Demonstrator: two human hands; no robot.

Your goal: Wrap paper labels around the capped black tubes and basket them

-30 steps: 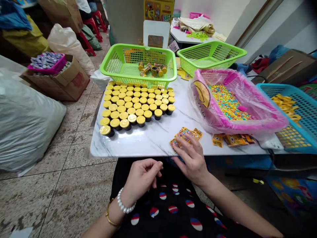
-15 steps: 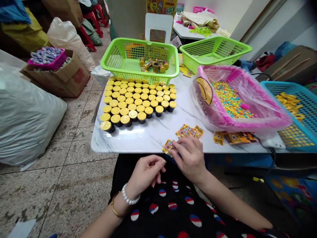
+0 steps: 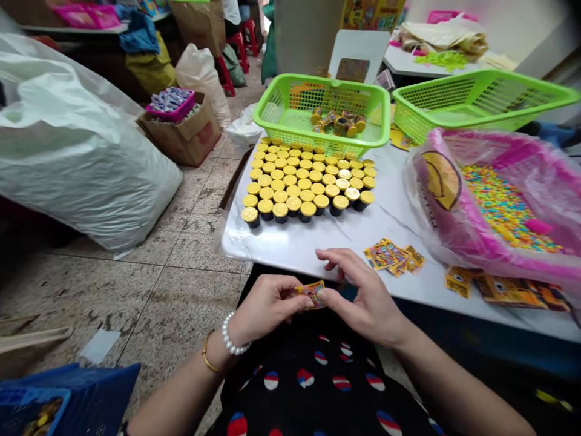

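A small printed yellow-and-red packet (image 3: 311, 293) is off the table, pinched in the fingers of my left hand (image 3: 265, 306), which wears a pearl bracelet and a gold bangle. My right hand (image 3: 365, 297) is beside it, with the thumb against the packet's right end and the fingers spread above. Just beyond that hand, several similar packets (image 3: 393, 257) lie loose on the white marble-patterned table (image 3: 272, 242). Farther back stand tight rows of black jars with yellow lids (image 3: 304, 181).
A green basket (image 3: 318, 115) holds gold capsules behind the jars. A second green basket (image 3: 481, 103) and a pink-lined tray of coloured beads (image 3: 503, 206) stand to the right. A white sack (image 3: 77, 145), a cardboard box (image 3: 177, 130) and a blue crate (image 3: 68, 393) sit on the tiled floor at left.
The packet has risen from the table into my left hand's fingers, with my right hand still at its end. The whole view has swung, so the table sits farther right.
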